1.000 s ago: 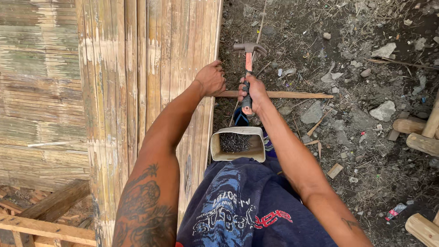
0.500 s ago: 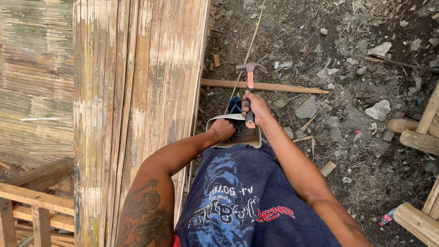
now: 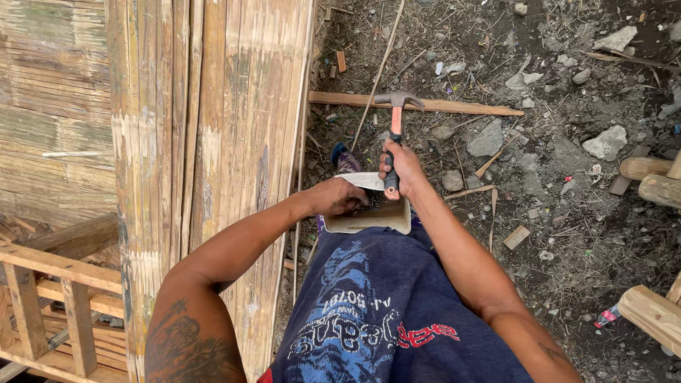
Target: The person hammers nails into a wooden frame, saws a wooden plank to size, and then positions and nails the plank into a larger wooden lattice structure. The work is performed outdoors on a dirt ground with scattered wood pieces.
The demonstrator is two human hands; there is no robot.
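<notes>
hammer (image 3: 394,128): grey head, orange handle | container (image 3: 372,213): cream | shirt (image 3: 383,312): navy, pale-blue and red print | bamboo panel (image 3: 213,142): tan, streaked

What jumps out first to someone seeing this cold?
The right hand at centre, its grip closed on a claw hammer pointing up over the littered dirt. Just left, the left hand dips into a cream container at the waist; its contents are hidden. A tall panel of split bamboo slats fills the left half.

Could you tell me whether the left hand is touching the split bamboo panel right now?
Apart: the head view shows the left hand inside the cream container, clear of the bamboo panel.
</notes>
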